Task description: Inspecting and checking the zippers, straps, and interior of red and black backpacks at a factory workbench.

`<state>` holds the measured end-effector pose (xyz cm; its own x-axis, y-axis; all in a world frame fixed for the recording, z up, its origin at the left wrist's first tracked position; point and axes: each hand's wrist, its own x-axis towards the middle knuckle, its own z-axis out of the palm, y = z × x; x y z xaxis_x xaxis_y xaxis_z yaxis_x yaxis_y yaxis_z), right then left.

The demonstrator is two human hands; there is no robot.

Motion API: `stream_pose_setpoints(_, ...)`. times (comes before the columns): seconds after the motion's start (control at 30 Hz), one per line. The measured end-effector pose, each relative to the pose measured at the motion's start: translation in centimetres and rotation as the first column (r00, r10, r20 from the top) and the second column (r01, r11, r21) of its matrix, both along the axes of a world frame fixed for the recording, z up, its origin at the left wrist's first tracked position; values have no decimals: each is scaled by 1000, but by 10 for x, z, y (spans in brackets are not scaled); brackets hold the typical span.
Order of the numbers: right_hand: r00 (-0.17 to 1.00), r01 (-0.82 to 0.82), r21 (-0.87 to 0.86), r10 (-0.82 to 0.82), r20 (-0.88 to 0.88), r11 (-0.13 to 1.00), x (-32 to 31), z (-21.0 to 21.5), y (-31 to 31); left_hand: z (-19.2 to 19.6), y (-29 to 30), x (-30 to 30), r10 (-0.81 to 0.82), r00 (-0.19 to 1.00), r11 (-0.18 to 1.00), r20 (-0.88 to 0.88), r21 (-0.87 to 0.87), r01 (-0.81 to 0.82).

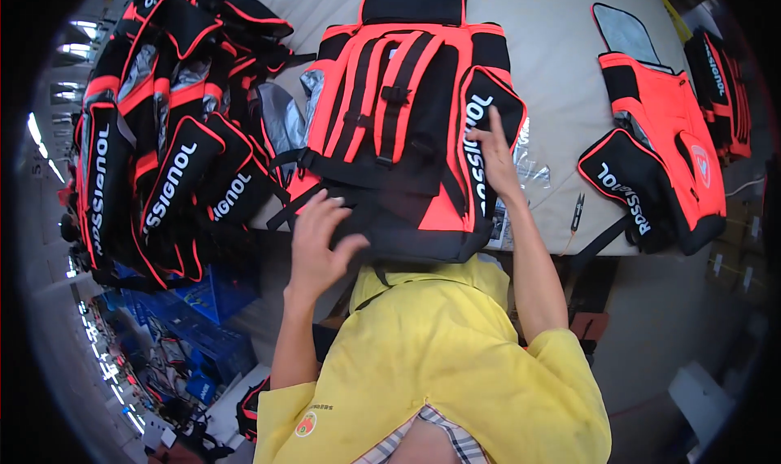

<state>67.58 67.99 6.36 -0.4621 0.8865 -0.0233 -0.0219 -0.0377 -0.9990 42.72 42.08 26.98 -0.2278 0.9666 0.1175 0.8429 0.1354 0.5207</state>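
Note:
A black and neon coral backpack [415, 130] lies on the table in front of me, its shoulder straps [390, 98] facing up and its black top flap [413, 0] folded out at the far end. Over the near left corner of the pack hovers my left hand [320, 240], fingers spread and nothing in them. My right hand [495, 151] is at the pack's right side pocket [500, 106], with the fingers apart and stretched toward its black panel. Whether those fingertips touch the fabric is hard to tell.
Several similar backpacks [167, 139] are heaped at the left edge. Another coral pack [659, 130] lies at the right, its flap raised. Small thread snips [577, 212] rest on the pale tabletop [557, 139] near its front edge. Blue crates [187, 326] stand below on the left.

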Motion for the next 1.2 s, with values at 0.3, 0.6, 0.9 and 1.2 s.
stream_pose_setpoints(0.3, 919, 67, 157, -122, 374, 985, 92, 100, -167, -60, -91, -86, 39, 974, 995, -225, -82, -59)
stream_pose_setpoints(0.6, 700, 74, 495, -398, 593, 866, 25, 109, -176, -104, -25, -156, -162, 977, 969, -139, 162, 184)
stream_pose_setpoints(0.9, 679, 160, 444, -425, 599, 882, 23, 103, -161, -72, 10, -179, -214, 977, 957, 7, -198, 212)
stream_pose_setpoints(1.2, 869, 299, 87, -309, 386, 950, 19, 88, -162, -75, 12, -181, -231, 967, 941, 109, -227, 251)
